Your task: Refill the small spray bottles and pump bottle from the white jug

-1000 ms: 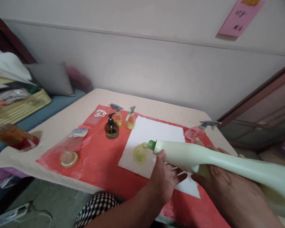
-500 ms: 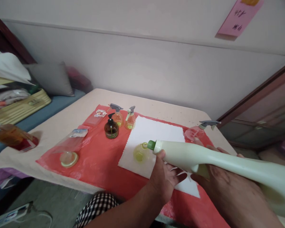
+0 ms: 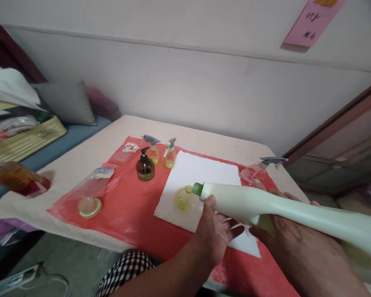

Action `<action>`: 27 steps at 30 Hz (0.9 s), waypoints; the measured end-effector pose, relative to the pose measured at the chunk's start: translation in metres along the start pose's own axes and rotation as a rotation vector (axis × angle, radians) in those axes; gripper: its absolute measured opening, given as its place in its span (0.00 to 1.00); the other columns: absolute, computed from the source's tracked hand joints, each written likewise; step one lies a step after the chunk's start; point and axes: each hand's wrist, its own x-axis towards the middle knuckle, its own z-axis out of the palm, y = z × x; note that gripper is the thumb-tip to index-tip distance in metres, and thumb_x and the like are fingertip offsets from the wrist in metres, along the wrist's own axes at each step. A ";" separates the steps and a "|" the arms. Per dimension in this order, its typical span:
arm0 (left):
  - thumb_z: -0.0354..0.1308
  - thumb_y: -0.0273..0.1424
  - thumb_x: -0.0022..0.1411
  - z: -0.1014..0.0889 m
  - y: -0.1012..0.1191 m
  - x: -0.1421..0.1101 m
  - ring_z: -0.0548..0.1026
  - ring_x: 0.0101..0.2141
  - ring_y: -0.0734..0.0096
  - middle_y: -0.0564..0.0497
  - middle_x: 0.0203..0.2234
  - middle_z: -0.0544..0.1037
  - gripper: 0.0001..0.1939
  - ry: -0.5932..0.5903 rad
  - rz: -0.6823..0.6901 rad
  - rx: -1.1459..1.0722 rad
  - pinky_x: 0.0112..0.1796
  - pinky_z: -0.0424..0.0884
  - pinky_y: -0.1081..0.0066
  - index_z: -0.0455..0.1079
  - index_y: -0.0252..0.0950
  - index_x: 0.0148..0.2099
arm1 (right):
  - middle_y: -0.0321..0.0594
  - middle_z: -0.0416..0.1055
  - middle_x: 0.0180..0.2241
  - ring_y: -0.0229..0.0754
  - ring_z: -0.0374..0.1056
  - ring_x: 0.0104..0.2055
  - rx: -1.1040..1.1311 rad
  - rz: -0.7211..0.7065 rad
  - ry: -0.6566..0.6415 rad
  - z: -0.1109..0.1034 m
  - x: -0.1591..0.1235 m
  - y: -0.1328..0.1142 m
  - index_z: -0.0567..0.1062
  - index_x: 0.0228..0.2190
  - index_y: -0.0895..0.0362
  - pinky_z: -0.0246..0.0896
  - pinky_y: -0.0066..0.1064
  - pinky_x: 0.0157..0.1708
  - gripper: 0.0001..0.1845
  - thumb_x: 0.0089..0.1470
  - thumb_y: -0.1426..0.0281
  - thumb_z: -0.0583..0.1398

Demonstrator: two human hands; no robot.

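Note:
A large pale-green detergent jug (image 3: 253, 200) lies tipped on its side in the air, its green pouring spout (image 3: 198, 189) at the mouth of a clear yellowish bottle (image 3: 184, 201). That bottle has no top fitted and stands on a white sheet (image 3: 204, 167); some yellow liquid shows in it. My left hand (image 3: 214, 233) supports the jug's neck, thumb against it and the other fingers stretched out beneath. Under the jug's body, my right hand (image 3: 309, 247) holds it from below and behind, its fingers partly hidden.
Red plastic sheeting (image 3: 126, 206) covers part of the table. A dark pump bottle (image 3: 145, 168), two spray bottles (image 3: 153, 154) and a clear spray bottle (image 3: 253, 173) stand towards the back. At left are a round lid-like piece (image 3: 90, 207) and an amber-liquid bottle (image 3: 18, 177).

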 end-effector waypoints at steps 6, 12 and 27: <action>0.45 0.49 0.67 0.001 0.001 0.000 0.75 0.41 0.61 0.41 0.45 0.76 0.30 -0.016 0.001 -0.011 0.44 0.68 0.64 0.67 0.32 0.58 | 0.63 0.68 0.54 0.70 0.67 0.54 -0.137 -0.134 0.027 0.000 -0.002 0.005 0.45 0.69 0.59 0.60 0.63 0.54 0.37 0.63 0.59 0.47; 0.44 0.50 0.67 0.001 0.000 0.000 0.75 0.40 0.61 0.41 0.44 0.76 0.30 -0.002 -0.002 -0.014 0.43 0.68 0.64 0.68 0.32 0.57 | 0.60 0.68 0.53 0.67 0.68 0.52 -0.109 -0.100 0.068 -0.003 0.001 0.003 0.41 0.69 0.56 0.63 0.61 0.52 0.40 0.62 0.59 0.49; 0.44 0.50 0.67 0.000 -0.001 0.001 0.75 0.42 0.60 0.40 0.45 0.76 0.31 -0.008 -0.007 -0.018 0.44 0.68 0.64 0.67 0.31 0.58 | 0.63 0.69 0.53 0.70 0.68 0.53 -0.104 -0.126 0.062 0.001 -0.001 0.005 0.56 0.66 0.61 0.60 0.64 0.52 0.35 0.62 0.59 0.48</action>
